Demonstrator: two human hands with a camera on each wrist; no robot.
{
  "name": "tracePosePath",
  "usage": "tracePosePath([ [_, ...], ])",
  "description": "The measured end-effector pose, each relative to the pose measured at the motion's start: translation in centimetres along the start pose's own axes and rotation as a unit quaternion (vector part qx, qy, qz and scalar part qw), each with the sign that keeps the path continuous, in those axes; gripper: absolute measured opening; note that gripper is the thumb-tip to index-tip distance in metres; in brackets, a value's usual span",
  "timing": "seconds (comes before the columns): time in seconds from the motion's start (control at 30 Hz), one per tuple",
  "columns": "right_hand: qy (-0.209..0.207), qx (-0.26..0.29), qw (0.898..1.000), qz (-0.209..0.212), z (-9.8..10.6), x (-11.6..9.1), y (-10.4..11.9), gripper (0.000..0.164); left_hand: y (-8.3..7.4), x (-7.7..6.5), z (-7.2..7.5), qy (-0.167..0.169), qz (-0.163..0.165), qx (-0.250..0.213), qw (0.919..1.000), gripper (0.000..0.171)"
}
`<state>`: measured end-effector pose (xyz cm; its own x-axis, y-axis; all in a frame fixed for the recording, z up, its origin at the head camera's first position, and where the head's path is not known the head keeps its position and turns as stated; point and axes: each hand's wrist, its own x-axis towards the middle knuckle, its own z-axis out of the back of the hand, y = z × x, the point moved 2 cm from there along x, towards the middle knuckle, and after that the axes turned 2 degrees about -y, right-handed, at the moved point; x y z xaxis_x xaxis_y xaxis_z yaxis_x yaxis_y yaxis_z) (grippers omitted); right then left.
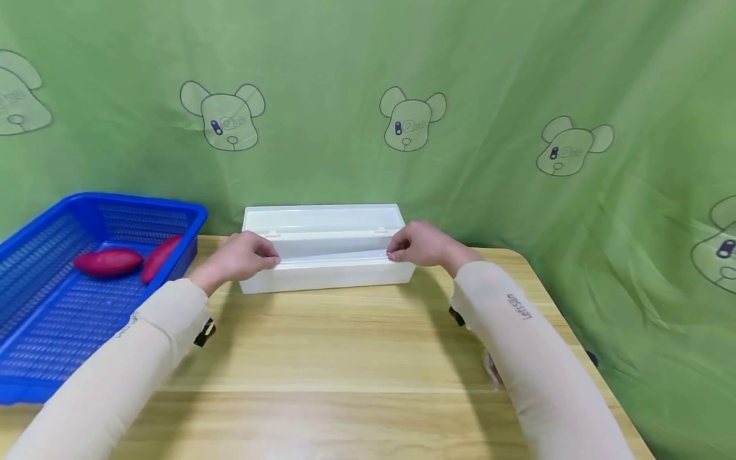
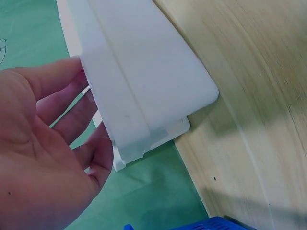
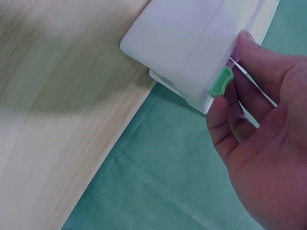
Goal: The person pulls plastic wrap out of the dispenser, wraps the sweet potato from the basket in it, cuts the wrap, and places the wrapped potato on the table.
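On the table, a long white plastic box (image 1: 330,275) stands with its hinged lid (image 1: 322,218) raised at the back. My left hand (image 1: 244,255) pinches the front rim near its left end, thumb outside and fingers behind. At the right end my right hand (image 1: 422,244) grips the same rim between thumb and fingers. A thin white strip (image 1: 345,256) runs slightly slanted along the rim between both hands. Close to the right fingertips, a small green clip-like piece (image 3: 222,81) sits at the box's edge. The box's inside is mostly hidden.
To the left is a blue plastic basket (image 1: 198,217) holding two dark pink, tapered sweet-potato-like things (image 1: 108,262). A small, partly clear object (image 1: 492,369) lies beside the right sleeve. Behind the wooden table (image 1: 345,358) hangs a green curtain (image 1: 322,128) with bear-like prints.
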<state>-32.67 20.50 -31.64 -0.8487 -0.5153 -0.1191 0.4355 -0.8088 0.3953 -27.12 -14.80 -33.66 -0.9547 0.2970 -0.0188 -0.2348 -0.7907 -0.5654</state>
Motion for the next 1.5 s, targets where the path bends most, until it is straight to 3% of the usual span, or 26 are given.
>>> tracePosePath([
  [0.2,-0.025,-0.002,1.0,0.005,-0.1,0.0,0.1,0.009,0.3,0.0,-0.1,-0.011,0.008,-0.014,0.9998,0.022],
  [0.5,-0.061,-0.005,0.998,-0.019,-0.6,0.1,-0.1,0.013,0.3,0.4,-0.9,-0.071,0.018,-0.002,0.9973,0.022],
  [0.67,-0.077,-0.024,0.996,-0.023,-0.8,0.3,0.2,0.015,0.5,0.6,-0.9,-0.091,0.03,-0.02,0.9952,0.023],
  [1.0,-0.108,-0.042,0.993,-0.038,-0.8,0.6,0.1,0.015,0.6,1.0,-0.4,-0.132,0.017,-0.064,0.9891,0.025],
  [1.5,-0.111,0.031,0.991,-0.063,-0.3,0.5,0.1,0.019,-0.1,0.7,0.9,-0.144,0.022,-0.11,0.9832,0.027],
])
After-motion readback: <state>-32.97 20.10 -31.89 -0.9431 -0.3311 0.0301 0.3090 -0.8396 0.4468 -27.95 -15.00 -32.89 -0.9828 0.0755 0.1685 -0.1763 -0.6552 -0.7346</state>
